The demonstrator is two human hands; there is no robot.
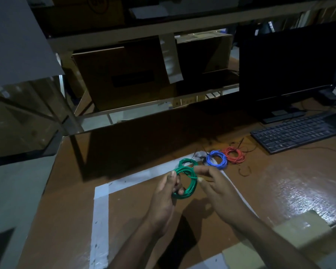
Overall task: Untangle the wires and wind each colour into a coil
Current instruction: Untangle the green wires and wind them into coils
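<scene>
Above the brown wooden bench, the person holds a coil of green insulated wire in both hands, lifted off the surface. The left hand has its fingers curled round the left side of the green loops, gripping them. The right hand pinches the loose end of the green wire between thumb and forefinger, just at the right edge of the coil. The coil is not yet tidy: one smaller loop sticks up behind the main ring.

Farther back on the bench lie two finished rings, flat and touching each other: a coil of blue wire and, just to its right, a coil of red wire. A short loose curl of dark red wire lies near them on the bench, apart from both.

Strips of white tape mark out a rectangle on the bench beneath the hands. A black computer keyboard sits at the far right, with a dark monitor standing behind it. Brown cardboard boxes fill the metal shelving behind the bench.
</scene>
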